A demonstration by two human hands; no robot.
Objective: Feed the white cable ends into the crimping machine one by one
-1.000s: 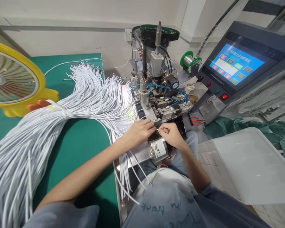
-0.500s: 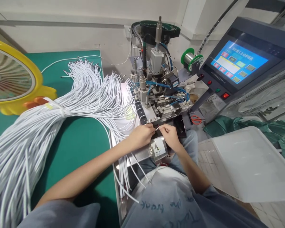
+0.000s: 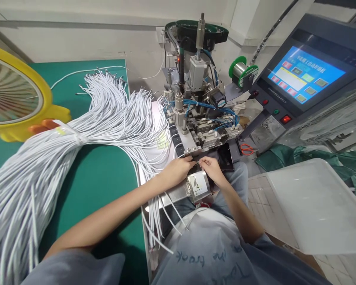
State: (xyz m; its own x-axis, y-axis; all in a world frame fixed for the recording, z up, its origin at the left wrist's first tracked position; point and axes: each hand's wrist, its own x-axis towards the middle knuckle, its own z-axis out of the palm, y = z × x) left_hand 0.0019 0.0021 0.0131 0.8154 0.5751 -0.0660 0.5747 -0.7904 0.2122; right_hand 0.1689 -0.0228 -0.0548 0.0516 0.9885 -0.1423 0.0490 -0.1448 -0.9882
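Head-worn view, forward and down, seemingly near

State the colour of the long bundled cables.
White: the long bundled cables show best in the head view.

I note 1 yellow-framed fan [image 3: 17, 91] on the green tabletop [image 3: 106, 178], opposite its right edge. On the wall past the tabletop's far right corner: 1 socket [image 3: 160, 35]. Well beyond the right edge: 1 pair of orange-handled scissors [image 3: 247, 149], 1 white bin [image 3: 323, 209], green sheeting [image 3: 283, 155] bunched along the bin's far edge.

Plain pale wall [image 3: 77, 45] behind green table [image 3: 106, 178].
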